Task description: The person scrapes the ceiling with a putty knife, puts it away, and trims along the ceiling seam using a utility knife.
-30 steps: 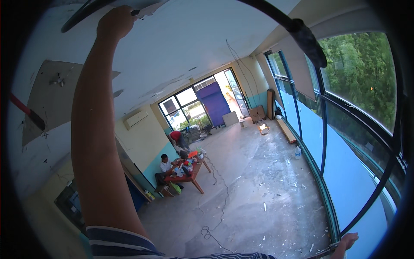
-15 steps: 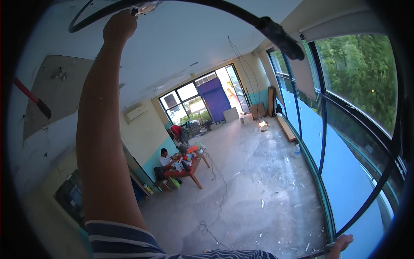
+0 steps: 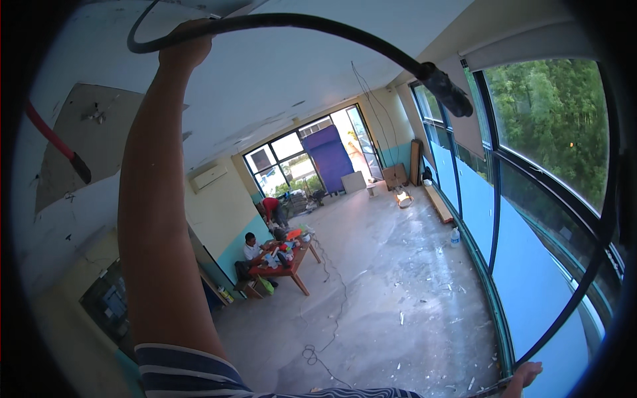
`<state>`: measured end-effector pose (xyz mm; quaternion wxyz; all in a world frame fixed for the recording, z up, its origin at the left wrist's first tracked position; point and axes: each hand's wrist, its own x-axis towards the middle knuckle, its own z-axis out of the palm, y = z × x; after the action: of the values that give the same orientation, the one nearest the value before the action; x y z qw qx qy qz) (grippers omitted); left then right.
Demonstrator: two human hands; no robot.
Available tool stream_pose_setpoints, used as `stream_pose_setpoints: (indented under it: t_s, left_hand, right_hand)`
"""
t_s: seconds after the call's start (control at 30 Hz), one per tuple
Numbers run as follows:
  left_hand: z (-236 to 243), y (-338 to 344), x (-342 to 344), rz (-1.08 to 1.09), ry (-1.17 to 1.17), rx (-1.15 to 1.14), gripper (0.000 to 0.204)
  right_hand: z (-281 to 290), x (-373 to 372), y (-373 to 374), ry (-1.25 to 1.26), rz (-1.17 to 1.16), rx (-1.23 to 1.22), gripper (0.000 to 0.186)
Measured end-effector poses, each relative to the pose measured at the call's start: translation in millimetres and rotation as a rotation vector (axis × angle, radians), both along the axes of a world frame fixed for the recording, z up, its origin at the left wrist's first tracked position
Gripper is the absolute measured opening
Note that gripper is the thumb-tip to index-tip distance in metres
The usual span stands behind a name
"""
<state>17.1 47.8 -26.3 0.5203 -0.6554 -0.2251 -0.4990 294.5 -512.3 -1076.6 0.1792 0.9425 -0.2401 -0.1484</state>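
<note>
While the left hand [image 3: 186, 53] is up at the ceiling [image 3: 345, 63], 11 o'clock, the black cable [image 3: 292, 20] crosses in front of it. Cable bends back on itself just left of the hand, arcs over 12 and droops to a thick, dark, lumpy end at 1–2 o'clock. Left fingers look curled but are mostly hidden; can't tell if they pinch the cable or something behind it. Left arm runs up bare from a navy striped sleeve [image 3: 186, 371] at 7.

Right hand [image 3: 527, 375] at 4 o'clock, low by the windows. A dark strip [image 3: 564, 315] slants down to it; finger state and any grip unclear.

Red cable [image 3: 46, 129] with black end hangs at 9–10, in front of a tan ceiling patch [image 3: 86, 132].

Room below: wooden surface [image 3: 294, 266] at 7, piled with mixed items, seated person [image 3: 252, 252] beside it at 8. Another person in a red top [image 3: 271, 207] bends over at 9. Wall air conditioner [image 3: 209, 177] also 9. Purple panel [image 3: 327, 159] at 12, in the glazed far wall. Clear bottle [image 3: 454, 237] at 3–4 by the window track. Thin cord [image 3: 336, 318] snakes over the debris-strewn concrete floor [image 3: 378, 278] at 6.
</note>
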Motion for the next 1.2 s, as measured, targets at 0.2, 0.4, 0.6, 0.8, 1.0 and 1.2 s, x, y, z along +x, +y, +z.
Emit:
stream_pose_setpoints:
  t_s: [0.2,0.4,0.6,0.8,1.0,1.2]
  left_hand:
    - [20.3,24.3,-12.8,0.077,0.027,0.102,0.041]
    - [28.8,36.5,1.7,0.047,0.028,0.088,0.041]
    - [28.3,33.2,0.1,0.005,0.011,0.035,0.036]
    - [40.2,-0.8,-14.9,0.075,0.091,-0.125,0.037]
    - [54.7,-23.6,-13.7,0.108,0.208,-0.137,0.039]
    - [16.0,-1.3,-11.0,-0.213,0.056,-0.622,0.035]
  right_hand:
    - [85.5,-26.8,29.1,-0.644,-0.525,0.783,0.039]
    - [46.8,-14.8,16.7,-0.158,-0.175,0.223,0.036]
    - [-0.5,-1.5,-2.7,-0.116,0.056,-0.068,0.034]
    - [27.2,-18.0,11.8,-0.077,0.153,-0.086,0.029]
    - [3.2,-9.6,-0.3,-0.201,-0.084,0.244,0.027]
    - [-31.7,-7.1,-10.4,-0.850,-0.497,0.811,0.027]
